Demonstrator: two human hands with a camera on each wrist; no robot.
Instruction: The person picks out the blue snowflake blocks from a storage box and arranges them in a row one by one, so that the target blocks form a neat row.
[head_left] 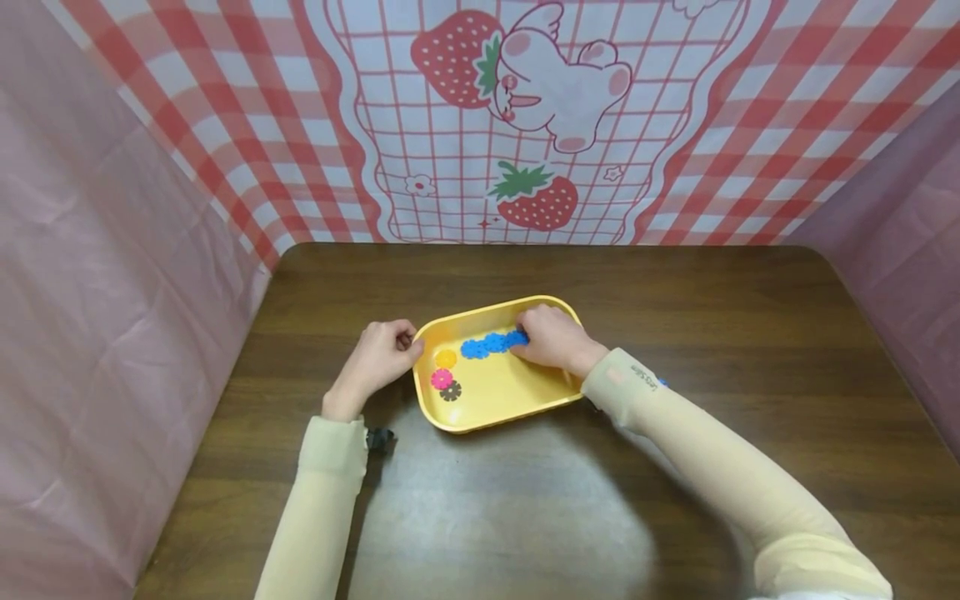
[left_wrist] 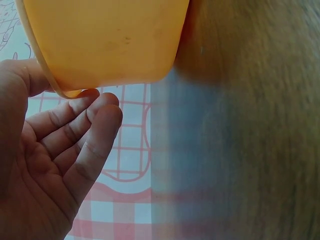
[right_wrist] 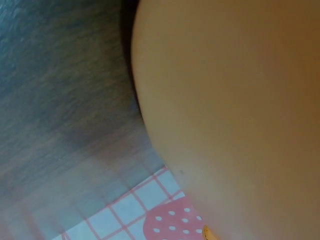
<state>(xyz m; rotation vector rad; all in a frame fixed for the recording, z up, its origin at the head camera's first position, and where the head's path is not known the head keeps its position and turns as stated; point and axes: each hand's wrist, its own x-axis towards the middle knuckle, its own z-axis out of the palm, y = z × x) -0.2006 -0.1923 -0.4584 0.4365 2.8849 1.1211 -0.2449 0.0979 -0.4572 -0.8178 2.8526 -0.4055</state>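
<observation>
A yellow plastic tray (head_left: 510, 398) lies on the table, a little tilted in the head view. Its left end is held by my left hand (head_left: 380, 354); the left wrist view shows the thumb on one side of the rim and fingertips against the other. Inside, several blue snowflake discs (head_left: 487, 344) form a row. My right hand (head_left: 553, 337) reaches into the tray and grips the right end of that row, hiding the last discs. Along the left inner side lie a yellow disc (head_left: 446, 358), a pink disc (head_left: 441, 379) and a dark brown disc (head_left: 450, 391).
The wooden table (head_left: 697, 317) surrounds the tray, with a strawberry-print cloth (head_left: 675, 125) behind it and pink cloth on both sides. A bit of blue (head_left: 662, 382) peeks out beside the right sleeve. The tray's outer wall (right_wrist: 235, 110) fills much of the right wrist view.
</observation>
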